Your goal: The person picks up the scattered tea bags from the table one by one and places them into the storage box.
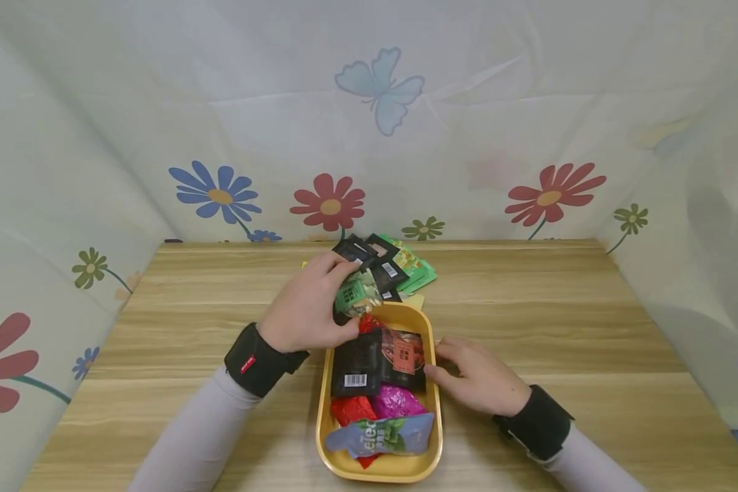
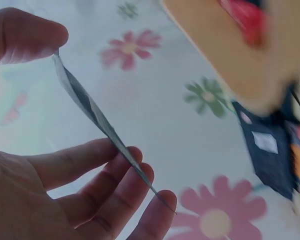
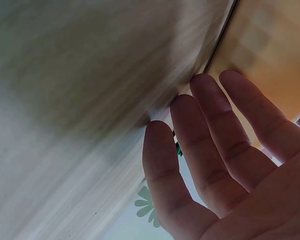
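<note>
Between thumb and fingertips, my left hand (image 1: 310, 301) pinches a small flat green-and-black sachet (image 1: 357, 295) above the far end of a yellow plastic basket (image 1: 381, 476). In the left wrist view the sachet (image 2: 97, 112) shows edge-on, gripped at opposite edges. My right hand (image 1: 482, 379) rests against the basket's right side, its fingers (image 3: 205, 120) extended near the outer wall in the right wrist view. Inside the basket lie a black sachet with a barcode (image 1: 355, 379), a black-and-red sachet (image 1: 404, 355), red and magenta packets (image 1: 398, 402), and a blue packet (image 1: 387, 436).
Behind the basket, several black sachets (image 1: 389, 272) and green sachets (image 1: 421, 277) lie in an overlapping pile on the wooden table (image 1: 547, 307). Floral-printed sheets (image 1: 467, 157) enclose the table's back and sides.
</note>
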The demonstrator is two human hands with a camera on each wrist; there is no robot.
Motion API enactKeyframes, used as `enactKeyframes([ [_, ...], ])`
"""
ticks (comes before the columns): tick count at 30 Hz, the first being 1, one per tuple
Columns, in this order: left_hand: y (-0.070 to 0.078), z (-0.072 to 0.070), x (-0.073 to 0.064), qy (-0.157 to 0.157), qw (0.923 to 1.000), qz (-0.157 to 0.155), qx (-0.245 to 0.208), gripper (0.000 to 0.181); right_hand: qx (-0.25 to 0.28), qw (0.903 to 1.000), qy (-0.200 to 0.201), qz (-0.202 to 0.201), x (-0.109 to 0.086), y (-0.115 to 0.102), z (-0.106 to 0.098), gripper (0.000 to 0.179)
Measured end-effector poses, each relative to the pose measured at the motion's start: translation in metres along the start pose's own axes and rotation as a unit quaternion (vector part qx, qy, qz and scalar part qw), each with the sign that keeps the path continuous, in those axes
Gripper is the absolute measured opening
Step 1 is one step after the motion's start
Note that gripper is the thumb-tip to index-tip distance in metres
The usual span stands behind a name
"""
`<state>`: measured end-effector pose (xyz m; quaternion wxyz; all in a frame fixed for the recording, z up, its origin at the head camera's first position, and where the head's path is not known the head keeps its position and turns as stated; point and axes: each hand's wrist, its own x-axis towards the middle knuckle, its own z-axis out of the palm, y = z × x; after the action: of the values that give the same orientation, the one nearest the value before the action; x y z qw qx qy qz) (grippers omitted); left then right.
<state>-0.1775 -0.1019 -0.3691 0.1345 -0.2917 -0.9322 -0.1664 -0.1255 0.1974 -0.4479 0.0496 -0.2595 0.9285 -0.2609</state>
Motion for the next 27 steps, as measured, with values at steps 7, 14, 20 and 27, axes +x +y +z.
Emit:
enactKeyframes([
  [7, 0.031, -0.005, -0.013, -0.074, 0.9913, 0.098, -0.047, 0.093, 0.002, 1.0, 0.001, -0.004, 0.0, 0.0, 0.0, 0.038],
  [14, 0.024, -0.004, -0.011, -0.105, 0.9922, 0.05, -0.045, 0.106, 0.005, 1.0, 0.0, -0.001, 0.0, 0.003, 0.001, 0.037],
  [20, -0.011, 0.003, 0.0, -0.058, 0.9979, -0.024, -0.016, 0.103, 0.001, 0.9999, 0.007, -0.008, 0.0, 0.002, 0.002, 0.038],
  [27, -0.04, 0.017, 0.01, -0.04, 0.9962, -0.075, -0.018, 0.104, -0.001, 0.9999, 0.009, -0.008, 0.001, 0.001, 0.002, 0.038],
])
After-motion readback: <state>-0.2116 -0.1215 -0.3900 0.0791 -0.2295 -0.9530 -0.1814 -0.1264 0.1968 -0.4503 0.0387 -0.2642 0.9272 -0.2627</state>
